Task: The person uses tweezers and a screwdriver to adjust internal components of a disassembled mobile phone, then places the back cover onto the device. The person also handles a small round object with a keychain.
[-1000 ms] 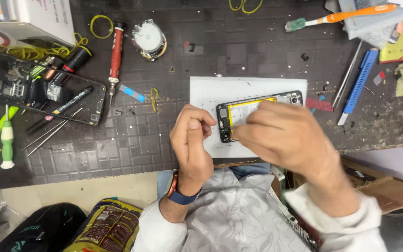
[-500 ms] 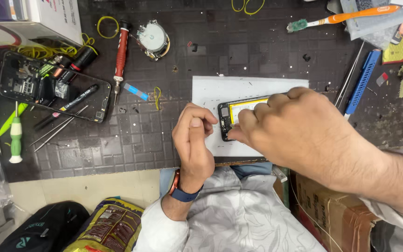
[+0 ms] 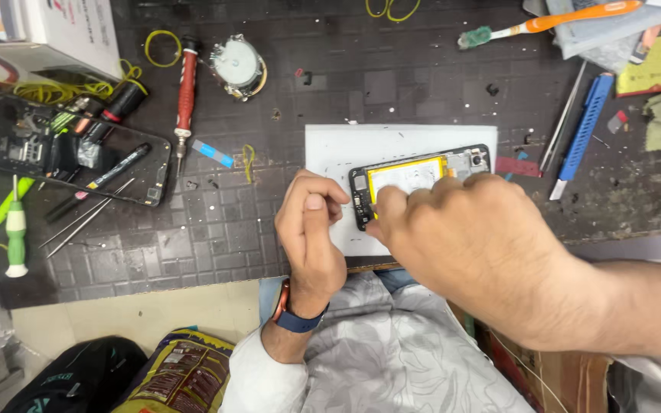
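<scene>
Tabletop (image 3: 437, 69): dark gridded mat, scuffed and littered with bits; everything below sits on it.

White pad (image 3: 392, 145): pale rectangle near the front edge, carrying the opened phone.

My right hand (image 3: 468, 237): it has come lower and further across the phone than a second ago, so more of the yellow shows at the far end. Fingers are curled and bearing down on the phone's near edge; I cannot tell whether anything is pinched under them.

My left hand (image 3: 309, 229): hardly moved since a second ago, loosely fisted, thumb lying on top, fingertips at the phone's left end. Whether it grips a small tool or part is hidden. A watch band sits on the wrist.

What the shift means: I judge the work has gone from bracing the phone to pressing or prying along its lower left corner.

Opened phone (image 3: 422, 174): back off, lying slightly tilted on the white pad, yellow battery exposed, camera end to the right, right hand covering its near side.

Black tray (image 3: 154, 164): far left; holds a bared circuit board, a dark pen-like tool, tweezers and loose small parts.

Red screwdriver (image 3: 186, 92): just right of the tray, tip toward me.

Blue tool (image 3: 581, 130): right of the pad, lying at a slant.

Toothbrush (image 3: 552, 21): orange handle, green head, far right corner.

Green screwdriver (image 3: 14, 229): left edge, beside the tray.
</scene>
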